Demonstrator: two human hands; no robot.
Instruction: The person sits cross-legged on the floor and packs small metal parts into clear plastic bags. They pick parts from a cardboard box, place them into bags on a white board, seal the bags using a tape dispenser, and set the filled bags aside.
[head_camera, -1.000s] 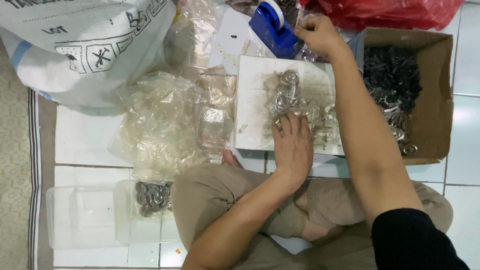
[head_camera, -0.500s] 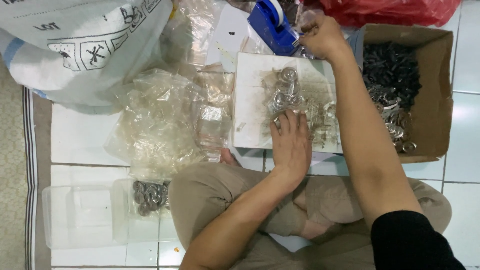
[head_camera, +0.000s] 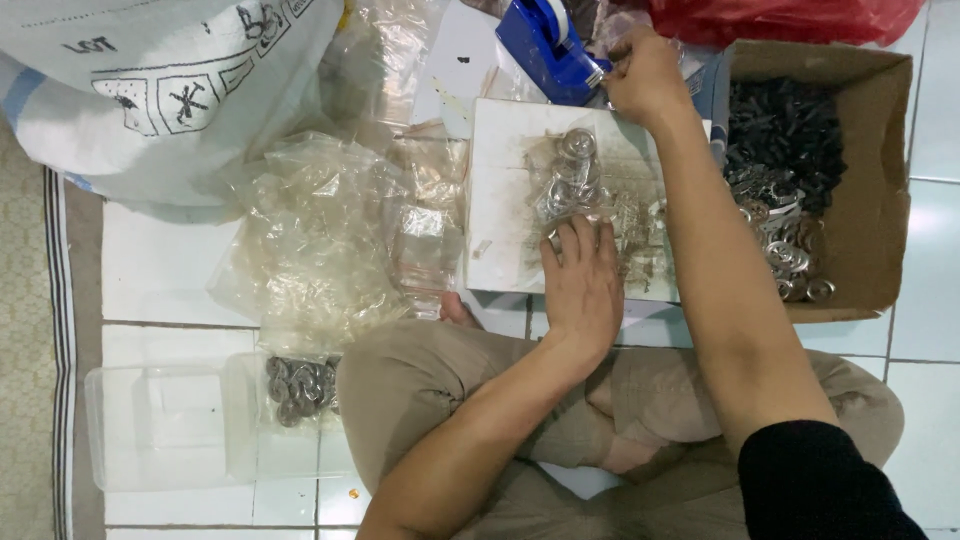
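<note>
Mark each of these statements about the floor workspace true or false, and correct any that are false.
1. The left hand rests flat on the white board. True.
2. The right hand is inside the cardboard box. False: it is up at the blue tape dispenser, beside the box.
3. The cardboard box holds dark and silvery metal parts. True.
4. The clear plastic tub is packed full. False: only a small cluster of round metal pieces shows at its right end.
5. A pile of clear plastic bags lies left of the board. True.
</note>
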